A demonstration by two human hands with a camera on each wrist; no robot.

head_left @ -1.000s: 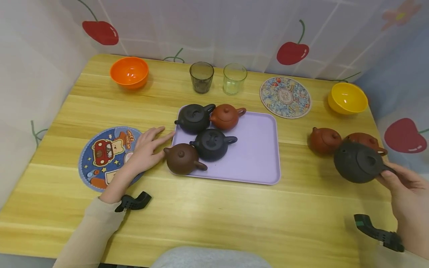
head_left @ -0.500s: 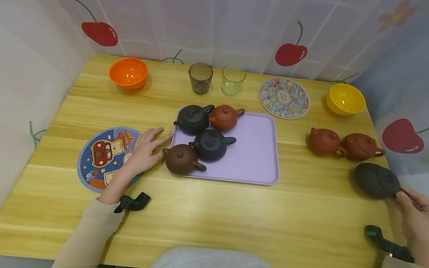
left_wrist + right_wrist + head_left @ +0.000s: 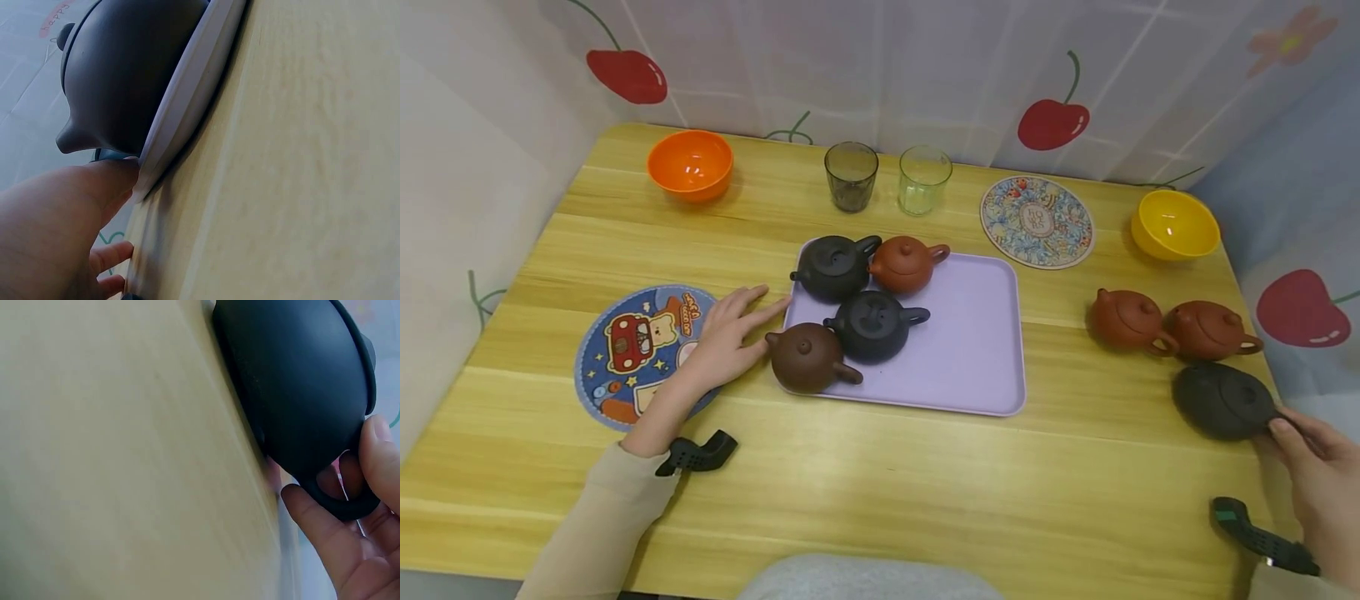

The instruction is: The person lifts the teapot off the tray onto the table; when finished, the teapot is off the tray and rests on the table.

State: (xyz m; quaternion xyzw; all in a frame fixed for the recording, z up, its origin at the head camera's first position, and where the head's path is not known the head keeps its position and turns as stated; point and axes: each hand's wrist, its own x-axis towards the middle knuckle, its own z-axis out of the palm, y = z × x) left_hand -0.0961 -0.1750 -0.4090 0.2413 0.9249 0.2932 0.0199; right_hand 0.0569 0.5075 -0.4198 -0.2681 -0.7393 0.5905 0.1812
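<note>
At the table's [image 3: 887,483] right end, right hand [image 3: 1321,471] grips black teapot [image 3: 1221,402] by its handle, just near of two red-brown teapots [image 3: 1206,330]. Left hand [image 3: 724,337], fingers extended, at left rim of lilac tray [image 3: 973,333] bearing four others [image 3: 871,327]. Far left, orange bowl [image 3: 691,167]; far right, yellow bowl [image 3: 1174,227].

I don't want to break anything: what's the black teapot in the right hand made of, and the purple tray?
The black teapot looks like matte clay, maybe unglazed: its surface barely shines. The purple tray seems plastic, smooth, satiny: one even colour, thin rim.
</note>
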